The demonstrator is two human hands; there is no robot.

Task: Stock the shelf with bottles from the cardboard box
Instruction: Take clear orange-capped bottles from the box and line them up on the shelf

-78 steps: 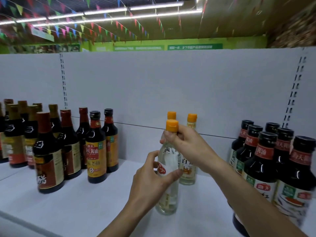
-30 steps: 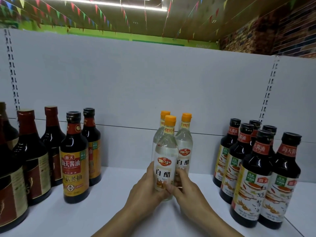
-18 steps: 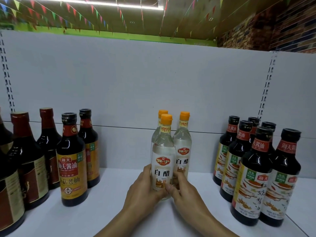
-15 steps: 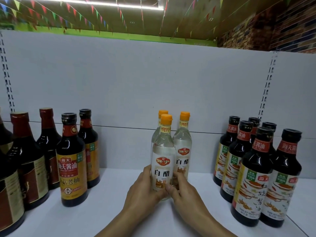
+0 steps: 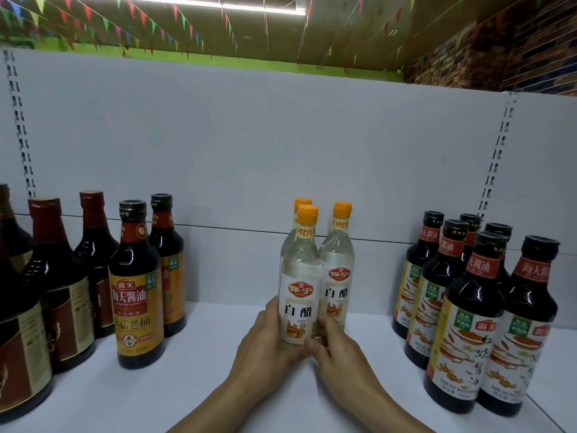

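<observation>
Left hand (image 5: 265, 342) and right hand (image 5: 335, 348), fingers curled, grip the lower body of a white vinegar bottle (image 5: 301, 285) standing upright on the white shelf (image 5: 199, 379). Just behind that bottle stand two more vinegar bottles (image 5: 338, 270). Yellow-label soy sauce bottles (image 5: 137, 292) stand well to its left, white-label soy sauce bottles (image 5: 468, 323) to its right, and the grey back panel (image 5: 249, 151) beyond.

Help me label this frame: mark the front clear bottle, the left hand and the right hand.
front clear bottle (image 5: 299, 309): head view, on its white label.
left hand (image 5: 265, 339): head view, back of the hand.
right hand (image 5: 337, 351): head view, back of the hand.
</observation>
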